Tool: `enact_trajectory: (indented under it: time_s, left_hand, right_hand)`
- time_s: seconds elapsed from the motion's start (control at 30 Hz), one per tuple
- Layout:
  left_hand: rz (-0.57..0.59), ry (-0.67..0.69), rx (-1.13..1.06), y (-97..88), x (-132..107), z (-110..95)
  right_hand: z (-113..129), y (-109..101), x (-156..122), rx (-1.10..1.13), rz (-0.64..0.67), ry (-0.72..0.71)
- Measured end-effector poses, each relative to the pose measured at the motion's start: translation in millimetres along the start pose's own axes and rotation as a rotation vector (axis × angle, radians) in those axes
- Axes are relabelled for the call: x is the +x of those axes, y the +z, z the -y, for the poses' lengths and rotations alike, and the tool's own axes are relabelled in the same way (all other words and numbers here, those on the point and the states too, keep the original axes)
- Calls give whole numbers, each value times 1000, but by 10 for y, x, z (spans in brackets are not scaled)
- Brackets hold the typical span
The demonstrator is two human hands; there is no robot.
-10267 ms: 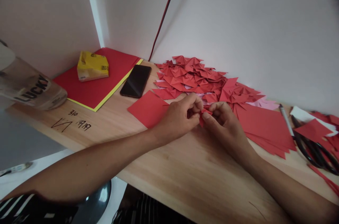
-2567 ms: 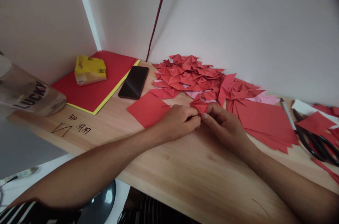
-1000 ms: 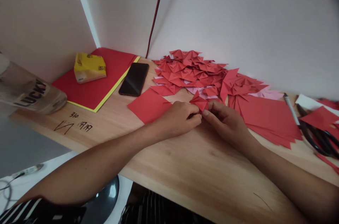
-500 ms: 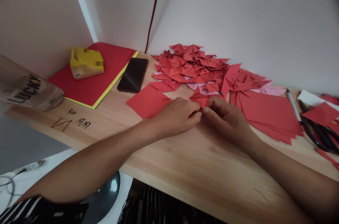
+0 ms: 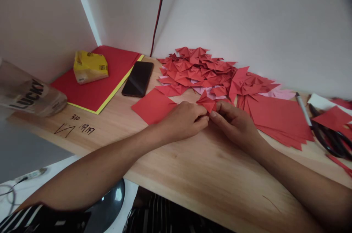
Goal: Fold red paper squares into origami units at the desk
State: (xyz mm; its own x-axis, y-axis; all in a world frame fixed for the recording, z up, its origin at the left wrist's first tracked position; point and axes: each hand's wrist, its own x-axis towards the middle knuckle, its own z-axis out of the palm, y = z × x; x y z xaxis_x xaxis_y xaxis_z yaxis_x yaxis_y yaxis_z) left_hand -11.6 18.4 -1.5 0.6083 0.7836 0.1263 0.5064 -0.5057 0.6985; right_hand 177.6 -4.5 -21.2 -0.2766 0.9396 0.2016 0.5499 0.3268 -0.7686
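Between my two hands is a small piece of folded red paper (image 5: 206, 103), its pointed corners sticking up above the fingers. My left hand (image 5: 187, 121) is closed and grips its left side. On its right side, the thumb and fingers of my right hand (image 5: 233, 121) pinch the lower edge. The fingers hide part of the folds. Just behind lies a heap of folded red paper shapes (image 5: 192, 68). A flat red paper square (image 5: 154, 105) rests left of my left hand, and a fanned stack of red paper squares (image 5: 280, 117) is beyond my right hand.
At the left stand a clear bottle (image 5: 30, 91), a yellow packet (image 5: 90, 68) on red sheets (image 5: 115, 64), and a black phone (image 5: 138, 79). A pen (image 5: 303, 110) and black-handled scissors (image 5: 328, 139) lie at the right. The wooden table's (image 5: 192, 178) front edge runs below my forearms.
Almost nothing differs. Both hands keep the same hold on the folded red paper, and the whole view has shifted very slightly.
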Motion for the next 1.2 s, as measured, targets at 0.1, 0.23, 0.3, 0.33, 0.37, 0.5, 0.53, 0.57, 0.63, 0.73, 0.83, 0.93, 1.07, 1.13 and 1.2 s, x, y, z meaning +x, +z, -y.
enact_trajectory:
  time_s: [0.1,0.23,0.3,0.33,0.37,0.5,0.53,0.57,0.63,0.73,0.83,0.93,1.07,1.13,1.2]
  left_hand:
    - [-10,-13,-21,4,4,5]
    - [-8,-28,-57,13,19,7]
    - [-12,-30,-70,13,27,6]
    - [-14,-30,-79,11,31,6]
    - [-17,-28,-89,8,33,6]
    - [-6,-35,-150,-8,32,7]
    - [2,-40,-164,-10,30,6]
    - [10,-46,-176,-12,29,5]
    - [21,-54,-195,-11,26,1]
    - [26,-62,-219,-8,24,-5]
    - [36,-71,-246,-6,24,-7]
    - [27,-55,-254,-5,27,1]
    - [39,-66,-263,-4,35,19]
    - [50,-70,-261,-3,36,25]
    - [47,-54,-254,-2,37,28]
  right_hand:
    - [-3,3,-4,6,-3,12]
    - [14,-4,-15,-30,-12,10]
    - [20,-10,-16,-31,-7,7]
    - [20,-14,-15,-20,2,6]
    - [19,-18,-13,-4,12,4]
    - [0,-40,0,101,66,11]
    - [-4,-45,2,130,81,18]
    - [-7,-49,5,155,93,26]
    - [-7,-56,7,185,104,36]
    - [11,-64,4,177,114,26]
    - [29,-75,-3,171,134,4]
    - [32,-84,-5,145,136,4]
    - [39,-81,2,87,124,-11]
    - [50,-77,4,86,124,-20]
    - [59,-76,2,101,124,-18]
